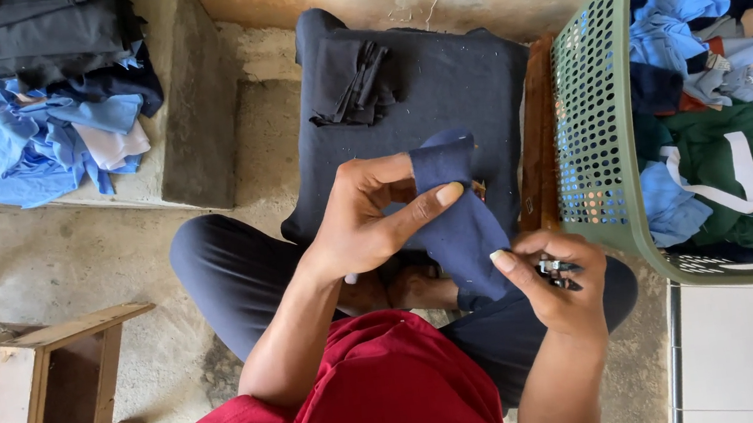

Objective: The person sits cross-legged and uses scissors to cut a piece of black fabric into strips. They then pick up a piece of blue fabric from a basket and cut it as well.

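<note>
Just left of the green laundry basket (pixel 594 111), the left hand (pixel 368 217) is pinching a navy cloth piece (pixel 460 221) while the right hand (pixel 555 281) is gripping small metal snips (pixel 555 269) at its lower edge.

A small piece of navy-blue cloth (pixel 459 221) is being held up above the lap, in front of a dark padded cushion. Its upper end is being folded over and pinched by the left hand (pixel 363 218), the thumb being pressed across its front. The cloth is hanging roughly upright, slightly tilted, widening toward the bottom. Its lower edge is being touched by the right hand (pixel 555 281), in whose fingers a small dark metal tool (pixel 557 272) is being gripped just beside the fabric.
</note>
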